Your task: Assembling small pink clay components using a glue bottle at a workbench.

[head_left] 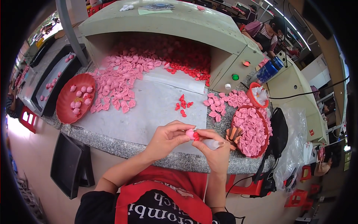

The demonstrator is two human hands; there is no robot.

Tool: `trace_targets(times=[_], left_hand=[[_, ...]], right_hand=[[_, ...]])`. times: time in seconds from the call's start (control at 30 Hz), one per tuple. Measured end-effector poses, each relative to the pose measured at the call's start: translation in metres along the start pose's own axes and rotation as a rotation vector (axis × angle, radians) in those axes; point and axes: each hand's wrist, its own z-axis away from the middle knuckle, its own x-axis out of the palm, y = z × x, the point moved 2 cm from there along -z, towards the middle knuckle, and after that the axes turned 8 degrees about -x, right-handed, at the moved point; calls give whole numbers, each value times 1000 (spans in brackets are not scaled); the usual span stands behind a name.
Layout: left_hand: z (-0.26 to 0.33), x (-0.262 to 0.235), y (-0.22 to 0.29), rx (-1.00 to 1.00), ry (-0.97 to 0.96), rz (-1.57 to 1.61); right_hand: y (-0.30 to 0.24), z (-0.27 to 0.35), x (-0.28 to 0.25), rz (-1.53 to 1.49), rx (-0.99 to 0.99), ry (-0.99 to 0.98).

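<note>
Over the front edge of the worktop, my left hand (pixel 166 139) pinches a small rounded pink piece (pixel 190 133). My right hand (pixel 217 156) meets it there, its thumb and finger closed on a small red piece (pixel 196 137) that touches the pink one. Held within the same right hand is a whitish squeeze bottle (pixel 212 144), lying sideways with its narrow tip pointing right. A few loose red pieces (pixel 182 104) lie on the white sheet (pixel 149 112) beyond my hands.
A grey-green open-fronted box (pixel 167 26) covers heaps of pink (pixel 123 74) and red pieces (pixel 190 69). A red oval tray (pixel 63 108) stands left; a basket of pink pieces (pixel 250 134), a red cup (pixel 257 95) and a blue bottle (pixel 270 69) stand right. A co-worker (pixel 266 33) sits beyond.
</note>
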Motion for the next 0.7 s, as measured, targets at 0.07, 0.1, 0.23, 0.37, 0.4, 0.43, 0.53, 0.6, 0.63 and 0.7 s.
trace_targets(times=[0.07,0.1,0.23,0.37,0.4,0.43,0.53,0.6,0.63,0.7], left_hand=[[2,0,-3,-5,10,20],[3,-3,-3,17,1,-8],[2,-9,-5,54,67,-84],[-2,-20,-17,131,239,-175],[-5,-25,-22,38,238,-74],[-8,-28,-25,-54,235,28],[-27,-42,-25,-297,153,206],[-38,-41,-24,-302,153,167],[-44,-39,-25,-304,149,129],[-52,-41,-30,-239,163,99]], right_hand=[[2,3,0,6,47,19],[4,3,0,6,93,33],[3,0,10,20,150,27],[15,-9,25,188,83,20],[20,-12,26,221,59,20],[27,-15,25,217,60,15],[43,-26,24,71,166,2],[47,-37,20,84,204,-14],[50,-42,16,83,210,-15],[58,-49,14,163,187,-1]])
